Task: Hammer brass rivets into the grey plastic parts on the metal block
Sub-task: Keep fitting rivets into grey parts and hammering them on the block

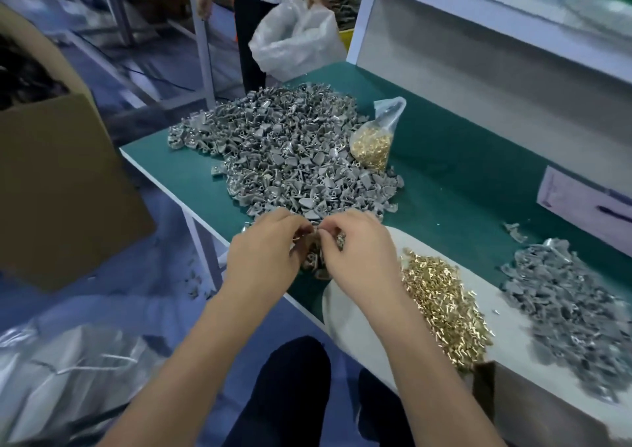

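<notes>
- The green bench top (455, 159) ran away from the person, its white front edge slanting from far left to near right; bare green surface lay open along the shelf side, between the two grey heaps.
- A large pile of grey plastic parts (284, 152) covered the far left of the bench, reaching almost to its left edge.
- A cardboard box (61, 187) stood off the bench's left edge, with open floor between.
- A white pad (349, 313) overhung the near edge; on it lay loose brass rivets (441, 306) and, further right, a smaller heap of grey parts (574, 316).
- A second person stood beyond the far end holding a white plastic bag (297, 40).
- A clear bag of rivets (374, 139) leaned against the large pile's right side.
- A paper label (581, 204) was stuck on the shelf front; its writing was too blurred to read.
- The left hand (265, 251) and right hand (359, 248) met near the bench's front edge, fingers curled, pinching small grey pieces (313, 262) between them.
- The metal block could not be made out.
</notes>
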